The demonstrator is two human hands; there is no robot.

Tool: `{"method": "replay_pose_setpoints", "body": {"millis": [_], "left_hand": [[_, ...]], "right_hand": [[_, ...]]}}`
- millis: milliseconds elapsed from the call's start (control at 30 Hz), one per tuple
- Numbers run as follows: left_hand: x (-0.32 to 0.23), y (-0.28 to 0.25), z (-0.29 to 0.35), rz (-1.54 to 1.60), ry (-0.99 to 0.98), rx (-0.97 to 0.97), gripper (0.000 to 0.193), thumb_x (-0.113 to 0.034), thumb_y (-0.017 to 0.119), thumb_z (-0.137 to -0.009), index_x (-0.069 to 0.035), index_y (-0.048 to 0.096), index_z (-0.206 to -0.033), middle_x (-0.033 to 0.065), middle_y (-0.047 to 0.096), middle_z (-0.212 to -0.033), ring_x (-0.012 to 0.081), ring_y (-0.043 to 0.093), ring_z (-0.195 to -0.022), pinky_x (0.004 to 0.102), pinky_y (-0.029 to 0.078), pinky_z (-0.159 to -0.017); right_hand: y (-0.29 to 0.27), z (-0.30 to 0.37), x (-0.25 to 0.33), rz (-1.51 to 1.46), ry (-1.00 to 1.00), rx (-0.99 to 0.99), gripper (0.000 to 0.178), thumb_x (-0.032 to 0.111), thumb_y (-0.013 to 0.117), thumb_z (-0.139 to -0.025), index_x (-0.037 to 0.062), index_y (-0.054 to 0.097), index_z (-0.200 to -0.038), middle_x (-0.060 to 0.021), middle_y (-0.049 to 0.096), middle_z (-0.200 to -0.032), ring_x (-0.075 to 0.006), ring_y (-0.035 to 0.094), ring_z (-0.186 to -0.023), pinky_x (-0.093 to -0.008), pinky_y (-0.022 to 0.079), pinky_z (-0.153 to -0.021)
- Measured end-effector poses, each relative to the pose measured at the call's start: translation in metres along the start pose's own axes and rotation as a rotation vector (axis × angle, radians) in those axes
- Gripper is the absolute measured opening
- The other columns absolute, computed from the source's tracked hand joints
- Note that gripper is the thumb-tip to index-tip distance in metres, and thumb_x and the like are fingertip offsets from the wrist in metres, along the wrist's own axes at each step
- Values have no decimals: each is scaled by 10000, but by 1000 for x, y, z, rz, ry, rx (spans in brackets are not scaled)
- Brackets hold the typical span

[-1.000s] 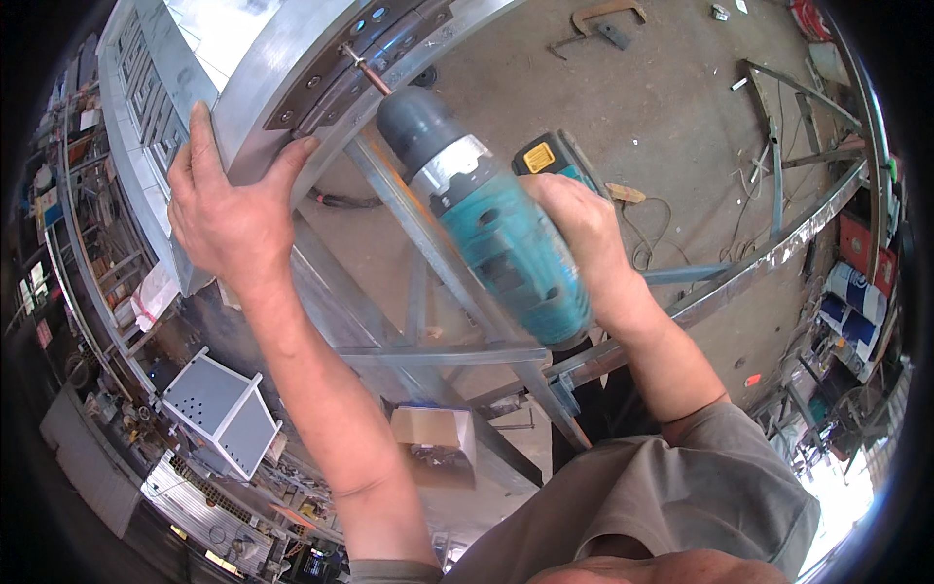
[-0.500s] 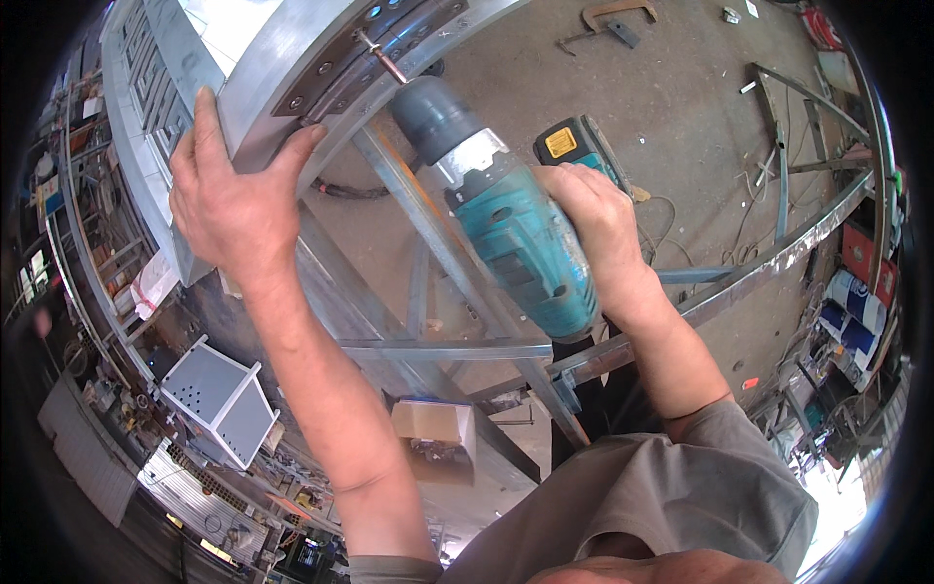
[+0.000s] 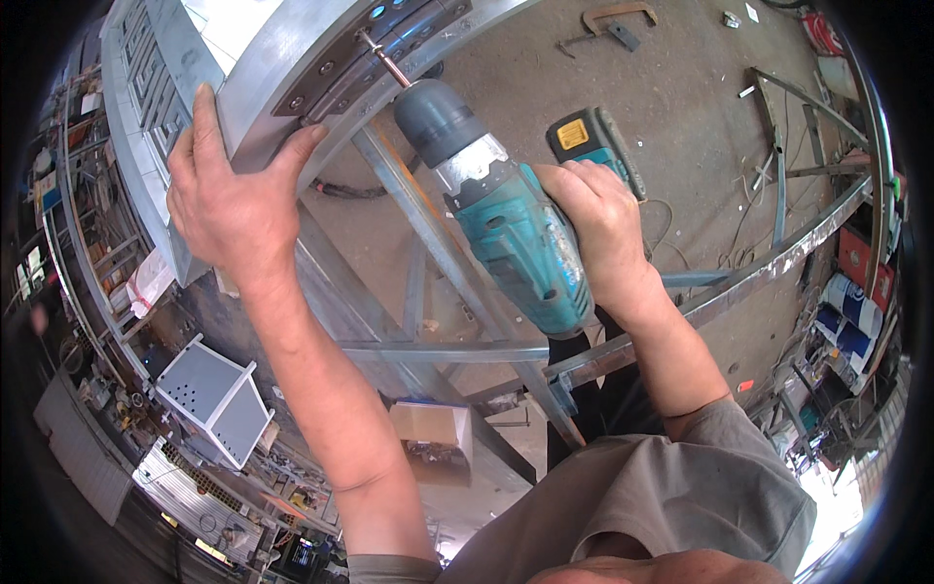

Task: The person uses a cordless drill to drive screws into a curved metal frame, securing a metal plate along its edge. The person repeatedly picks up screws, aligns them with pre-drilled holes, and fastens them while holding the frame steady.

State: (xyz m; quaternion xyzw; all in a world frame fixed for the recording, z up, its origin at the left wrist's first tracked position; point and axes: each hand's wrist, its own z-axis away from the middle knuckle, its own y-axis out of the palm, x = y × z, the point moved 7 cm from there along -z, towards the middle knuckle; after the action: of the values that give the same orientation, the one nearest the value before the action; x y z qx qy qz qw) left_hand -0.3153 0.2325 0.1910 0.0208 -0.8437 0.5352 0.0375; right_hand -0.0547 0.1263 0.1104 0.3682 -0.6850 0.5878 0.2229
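My right hand [image 3: 598, 219] is closed round the grip of a teal and black cordless drill [image 3: 520, 243]. Its battery [image 3: 584, 136] shows beyond my fingers. From the dark chuck a long driver bit [image 3: 390, 64] reaches up-left, its tip at a screw hole in a dark metal hinge [image 3: 331, 73]. That hinge, with several screw heads, lies along the edge of a grey metal gate panel [image 3: 277, 73]. My left hand [image 3: 238, 209] clasps the panel's corner, thumb by the hinge's lower end and fingers over the panel's face.
Steel tubes form a welded frame [image 3: 448, 351] below my arms. A cardboard box [image 3: 433, 438] of small parts stands near my body, and a grey metal box [image 3: 216, 399] is at left. On the concrete floor lies a rusty clamp [image 3: 620, 12]. A steel rail [image 3: 759, 277] crosses the right side.
The drill has rolled slightly in my right hand, its battery swinging a little to the right. My left hand stays on the panel. The bit tip remains at the hinge.
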Motion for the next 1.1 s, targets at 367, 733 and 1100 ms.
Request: {"method": "replay_pose_setpoints", "body": {"millis": [367, 733, 1100], "left_hand": [[1, 0, 0, 27, -2, -14, 1027, -545, 962, -524, -223, 624, -1439, 90, 646, -1291, 331, 621, -1179, 479, 482, -1020], [1, 0, 1, 15, -5, -6, 1037, -548, 966, -519, -215, 624, -1440, 105, 641, -1286, 326, 619, -1190, 480, 475, -1037], [-1, -2, 0, -5, 7, -11, 1016, -545, 966, -528, -218, 629, -1428, 100, 646, -1275, 319, 629, -1163, 476, 483, -1019]], "right_hand": [[2, -5, 0, -43, 13, -22, 299, 122, 725, -751, 73, 690, -1044, -92, 665, -824, -309, 661, -799, -421, 499, -736], [6, -8, -3, -119, -10, -34, 300, 146, 749, -747, 64, 673, -1025, -110, 671, -827, -322, 671, -809, -427, 509, -739], [4, -14, -1, -92, -11, -46, 311, 153, 752, -750, 61, 673, -1036, -115, 677, -845, -332, 671, -822, -433, 511, -743]]}}
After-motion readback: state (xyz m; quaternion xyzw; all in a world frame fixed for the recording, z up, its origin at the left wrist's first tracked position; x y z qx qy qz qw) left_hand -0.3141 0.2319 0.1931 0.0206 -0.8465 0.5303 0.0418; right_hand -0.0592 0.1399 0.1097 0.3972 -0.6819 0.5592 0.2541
